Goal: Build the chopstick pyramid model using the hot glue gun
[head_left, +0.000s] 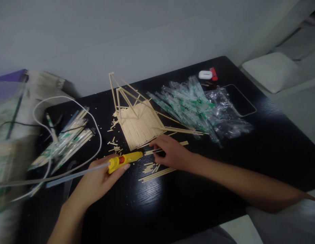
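My left hand [101, 178] is wrapped round a yellow hot glue gun [129, 157], a clear glue stick [76, 175] poking out of its back. The nozzle points right, close to the end of a thin wooden stick [148, 153]. My right hand [172, 152] is closed, thumb and fingers pinching that stick just above the table. Behind both hands stands a structure of wooden sticks [139, 120], a flat slatted base with upright and slanting sticks at its back left. Short cut pieces [148, 167] and longer sticks [157, 174] lie in front of my right hand.
Crumpled green-and-clear wrappers [190, 105] cover the table's right part. Wrapped chopsticks [71, 139] lie at left, crossed by a white cable [98, 128]. A white case [205, 75], a red item [213, 74] and a phone-like dark slab [238, 100] lie at back right.
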The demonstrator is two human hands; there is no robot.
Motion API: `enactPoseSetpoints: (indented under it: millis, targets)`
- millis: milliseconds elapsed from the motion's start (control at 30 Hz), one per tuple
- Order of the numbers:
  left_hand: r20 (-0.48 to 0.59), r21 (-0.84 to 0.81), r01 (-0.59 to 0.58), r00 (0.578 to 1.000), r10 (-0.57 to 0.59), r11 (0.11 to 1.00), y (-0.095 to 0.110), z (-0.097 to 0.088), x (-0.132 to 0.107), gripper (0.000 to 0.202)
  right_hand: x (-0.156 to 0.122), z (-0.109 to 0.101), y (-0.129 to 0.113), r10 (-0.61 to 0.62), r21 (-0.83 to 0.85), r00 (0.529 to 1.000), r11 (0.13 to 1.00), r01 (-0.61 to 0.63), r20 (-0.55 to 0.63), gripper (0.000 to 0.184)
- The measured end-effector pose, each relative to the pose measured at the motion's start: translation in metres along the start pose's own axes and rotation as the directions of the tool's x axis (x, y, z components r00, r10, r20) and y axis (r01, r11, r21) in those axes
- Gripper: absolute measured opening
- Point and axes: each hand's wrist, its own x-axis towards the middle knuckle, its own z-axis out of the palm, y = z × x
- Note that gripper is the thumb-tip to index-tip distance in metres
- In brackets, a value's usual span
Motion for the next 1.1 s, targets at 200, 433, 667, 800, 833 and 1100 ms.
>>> enactPoseSetpoints:
  millis: [200, 433, 667, 800, 833, 1100]
  targets:
    - [-0.057, 0.002, -0.011, 0.998, 0.012, 1.0, -0.001, -0.007, -0.002, 0.028, 0.0, -0.001, 0.0, -0.003, 0.007, 1.0, 1.0, 0.003, -0.005, 0.023]
    - [-0.089, -0.004, -0.017, 0.996, 0.017, 1.0, -0.001, -0.003, -0.002, 0.025, 0.0, 0.0, 0.0, -0.014, -0.005, 1.0, 1.0, 0.014, -0.008, 0.023]
    - [-0.04, -0.033, 0.01, 0.999, -0.011, 0.999, -0.002, 0.002, -0.001, 0.028, 0.001, -0.001, -0.001, -0.002, -0.001, 1.0, 1.0, 0.002, 0.003, 0.025]
    - [-0.017, -0.042, 0.036, 0.999, -0.037, 0.998, 0.002, 0.006, 0.001, 0.028, 0.0, 0.0, -0.001, -0.001, -0.004, 1.0, 1.0, 0.001, -0.003, 0.026]
    - [-0.021, -0.039, 0.037, 0.999, -0.038, 0.999, 0.004, 0.008, 0.002, 0.029, 0.0, 0.0, -0.001, -0.001, -0.006, 1.0, 1.0, 0.001, -0.007, 0.026]
    - [-0.003, -0.043, 0.038, 0.999, -0.038, 0.998, -0.001, 0.008, 0.0, 0.027, 0.001, 0.0, -0.001, 0.008, -0.01, 1.0, 1.0, -0.008, 0.008, 0.024]
